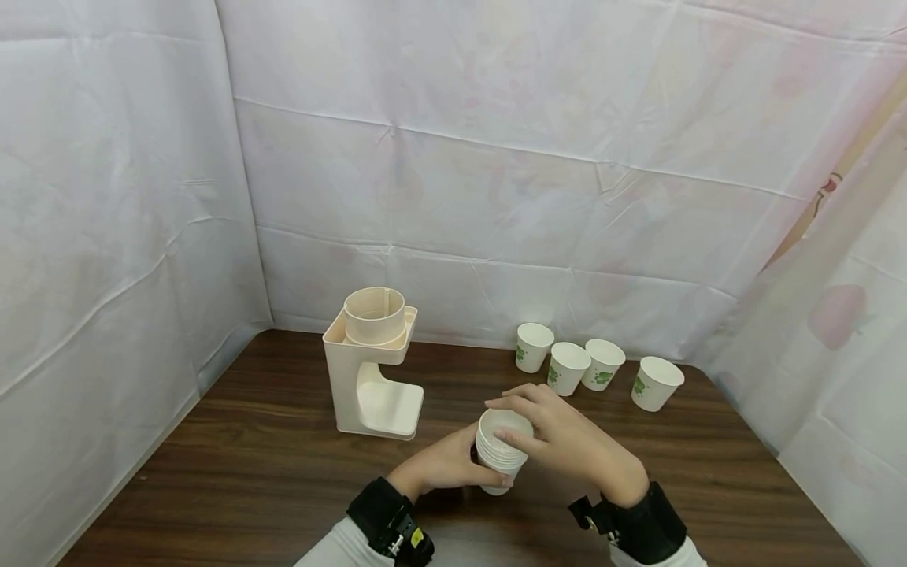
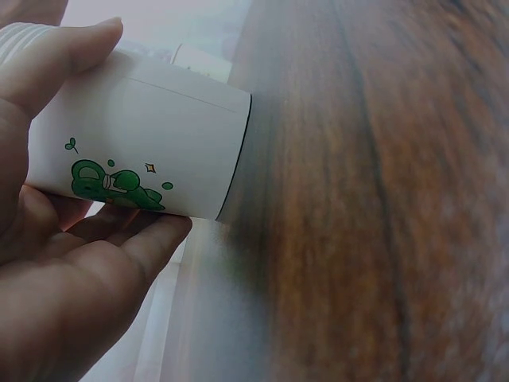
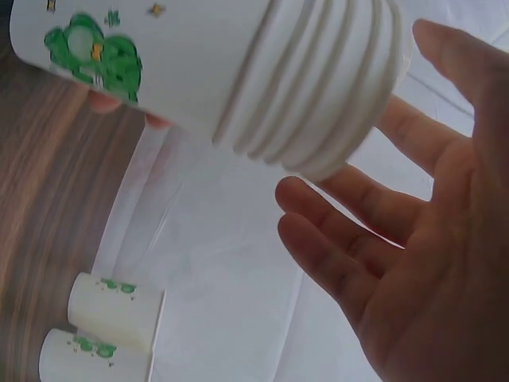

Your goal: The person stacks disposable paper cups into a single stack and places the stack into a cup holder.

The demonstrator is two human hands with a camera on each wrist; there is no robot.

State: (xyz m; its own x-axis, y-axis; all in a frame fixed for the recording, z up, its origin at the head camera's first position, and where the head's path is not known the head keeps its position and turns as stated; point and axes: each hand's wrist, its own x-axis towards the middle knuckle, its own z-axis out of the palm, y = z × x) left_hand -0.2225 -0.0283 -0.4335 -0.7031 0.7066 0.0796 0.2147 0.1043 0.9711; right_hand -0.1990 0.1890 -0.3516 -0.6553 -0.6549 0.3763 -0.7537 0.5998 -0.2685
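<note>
The left hand [image 1: 442, 465] holds a stack of cups [image 1: 501, 450] low over the worktop [image 1: 269, 472], near the person, with its fingers and thumb curled round the side of the bottom cup. The stack stands almost straight up, its open end on top and tipped a little toward 12 o'clock. The right hand [image 1: 567, 437] is at 3 o'clock from the stack. Its fingers are loose and spread, and the fingertips [image 1: 505, 432] rest on the top rim; its grip is not closed on anything. Both hands are right at the stack. Farther back, at 10 o'clock, stands a cream cup holder [image 1: 372, 366]. At 1 o'clock, four single cups [image 1: 595, 366] sit in a row near the white cloth wall [image 1: 496, 157].
</note>
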